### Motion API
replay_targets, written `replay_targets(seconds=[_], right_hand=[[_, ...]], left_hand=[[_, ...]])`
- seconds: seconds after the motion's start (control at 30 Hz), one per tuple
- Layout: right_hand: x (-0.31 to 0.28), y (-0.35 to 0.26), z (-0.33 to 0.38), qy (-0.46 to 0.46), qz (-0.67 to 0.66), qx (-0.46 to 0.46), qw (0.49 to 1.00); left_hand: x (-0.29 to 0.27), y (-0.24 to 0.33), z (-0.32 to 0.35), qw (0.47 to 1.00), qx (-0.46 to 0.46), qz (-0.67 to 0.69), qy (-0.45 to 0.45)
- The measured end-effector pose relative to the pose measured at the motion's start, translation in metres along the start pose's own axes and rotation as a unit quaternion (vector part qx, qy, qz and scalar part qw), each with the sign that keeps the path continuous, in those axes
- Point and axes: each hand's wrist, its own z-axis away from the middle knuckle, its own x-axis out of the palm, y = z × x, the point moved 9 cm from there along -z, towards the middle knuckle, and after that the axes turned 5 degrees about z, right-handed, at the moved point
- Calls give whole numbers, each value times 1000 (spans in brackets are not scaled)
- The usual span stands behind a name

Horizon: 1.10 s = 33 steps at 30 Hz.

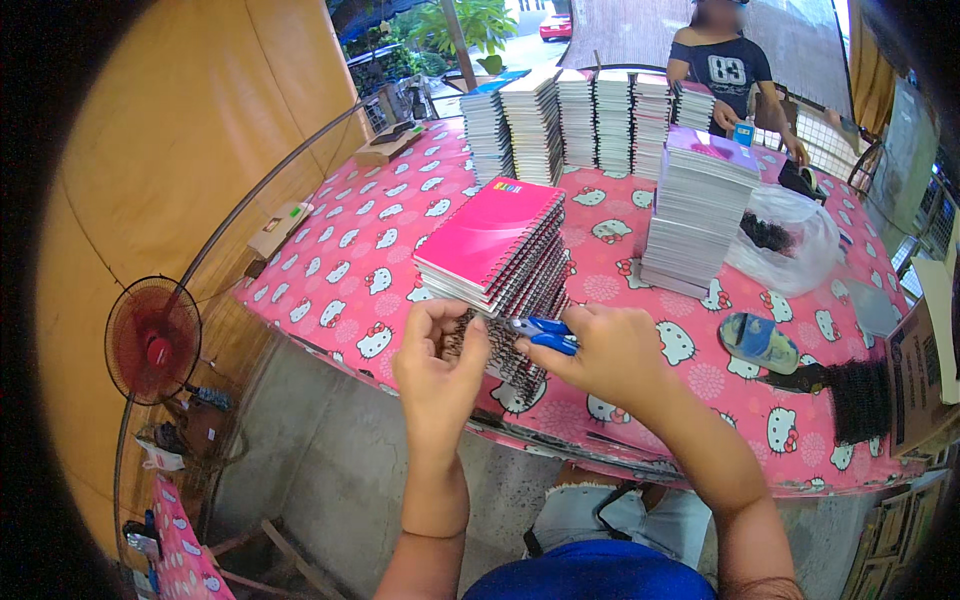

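A stack of spiral-bound notebooks [490, 235] with a bright pink cover on top stands at the near edge of the table, its black coils facing right. In front of it, my left hand [440, 355] is closed with thumb and fingers around a black spiral wire [455, 338]; whether that wire is loose or bound into a notebook, I cannot tell. My right hand [615, 350] grips blue-handled pliers [550, 336], whose jaws point left toward the coils, close to my left fingertips. The jaws' exact contact is too small to make out.
Several notebook stacks [530, 125] line the back, and a tall purple-topped stack [700, 215] stands right of centre. A plastic bag [790, 240], black coils [860, 400] and a cardboard box [915, 370] lie right. Beyond the table is another person [725, 70]. A fan [153, 340] stands left.
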Motion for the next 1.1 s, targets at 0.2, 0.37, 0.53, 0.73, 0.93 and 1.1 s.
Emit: replay_targets(seconds=[0.2,0.37,0.53,0.73,0.93,1.1], right_hand=[[-21,-8,5,172,55,-89,980],[18,7,-1,-113,-3,45,993],[-9,6,11,64,39,-11,997],[9,4,-1,-59,23,7,998],[5,16,14,6,36,8,999],[0,8,11,107,35,-56,992]], left_hand=[[4,0,4,1000,-14,-2,-20],[4,-3,5,999,-8,-17,-28],[-2,-18,5,998,-37,31,-30],[10,-17,8,996,-49,56,-57],[3,-28,8,993,-93,48,-55],[13,-23,10,994,-46,52,-83]])
